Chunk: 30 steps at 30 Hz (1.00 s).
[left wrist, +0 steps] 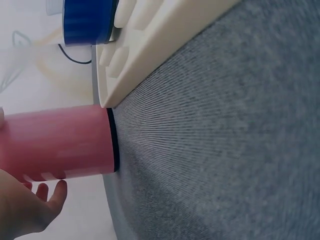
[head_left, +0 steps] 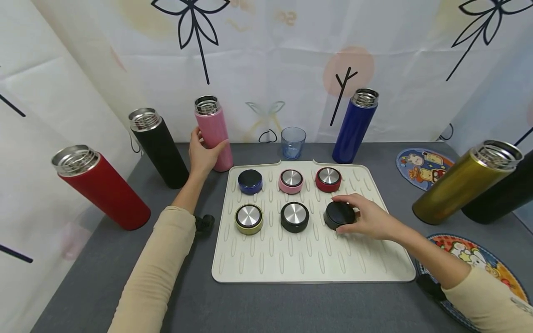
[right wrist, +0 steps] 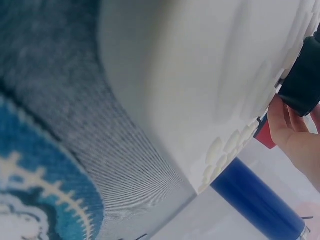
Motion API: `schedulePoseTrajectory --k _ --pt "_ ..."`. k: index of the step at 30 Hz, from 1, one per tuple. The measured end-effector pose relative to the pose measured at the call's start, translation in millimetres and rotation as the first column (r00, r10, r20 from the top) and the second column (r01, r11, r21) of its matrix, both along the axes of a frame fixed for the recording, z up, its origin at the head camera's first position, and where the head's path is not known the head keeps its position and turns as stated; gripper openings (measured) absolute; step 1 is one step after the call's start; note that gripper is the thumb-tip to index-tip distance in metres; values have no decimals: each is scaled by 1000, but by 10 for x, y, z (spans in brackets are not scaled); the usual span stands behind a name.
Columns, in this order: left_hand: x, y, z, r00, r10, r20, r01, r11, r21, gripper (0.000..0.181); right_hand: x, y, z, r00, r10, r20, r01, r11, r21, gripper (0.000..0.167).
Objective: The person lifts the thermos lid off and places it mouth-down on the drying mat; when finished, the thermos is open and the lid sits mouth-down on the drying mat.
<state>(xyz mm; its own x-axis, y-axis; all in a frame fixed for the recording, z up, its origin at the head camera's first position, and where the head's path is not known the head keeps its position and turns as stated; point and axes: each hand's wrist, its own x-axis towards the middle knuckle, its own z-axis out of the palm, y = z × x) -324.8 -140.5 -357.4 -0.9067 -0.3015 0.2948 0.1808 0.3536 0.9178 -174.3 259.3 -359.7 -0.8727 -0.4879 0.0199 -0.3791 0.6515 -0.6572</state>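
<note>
My left hand (head_left: 203,156) holds the pink bottle (head_left: 213,127), which stands lidless on the grey tabletop behind the tray's left corner. In the left wrist view the base of the pink bottle (left wrist: 60,142) meets the table, with fingers curled at its side. On the white tray (head_left: 312,266), my right hand (head_left: 370,218) grips a black lid (head_left: 339,214) between thumb and fingers. Beside that lid sit a silver-topped black lid (head_left: 294,216) and an olive lid (head_left: 248,218). Behind them are blue (head_left: 250,181), pink (head_left: 290,181) and red (head_left: 328,179) lids.
Open red (head_left: 102,187) and black (head_left: 160,148) bottles stand at the left. A glass (head_left: 293,142) and a blue bottle (head_left: 356,127) are behind the tray. At right stand a gold bottle (head_left: 464,185) and another black bottle (head_left: 501,196), near two patterned mats (head_left: 420,166).
</note>
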Motion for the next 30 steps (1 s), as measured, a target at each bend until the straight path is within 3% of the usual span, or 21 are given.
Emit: schedulePoseTrajectory --k 7,15,19,21,25,28,30 --pt "46 15 8 1000 7 23 -7 1000 -14 84 -26 12 8 999 11 51 -10 1000 -14 77" --pt "151 45 -15 998 -22 58 19 999 49 87 -71 68 -16 994 -18 109 26 997 -68 64" --pt "228 70 -26 996 -7 88 1 998 67 89 -89 99 -31 994 -27 108 35 997 -73 61" --pt "279 90 -28 994 5 112 -12 998 64 89 -91 112 -38 997 -20 69 25 997 -67 59" --pt "423 153 -24 994 12 107 -16 999 45 86 -88 134 -60 995 13 -97 -13 1000 7 53" --pt "544 217 -37 999 15 35 -14 1000 -8 81 -79 163 -73 974 55 -222 -28 992 124 51" --pt "604 254 -67 999 5 -53 -9 997 -76 75 -89 193 -82 950 93 -298 -33 979 200 50"
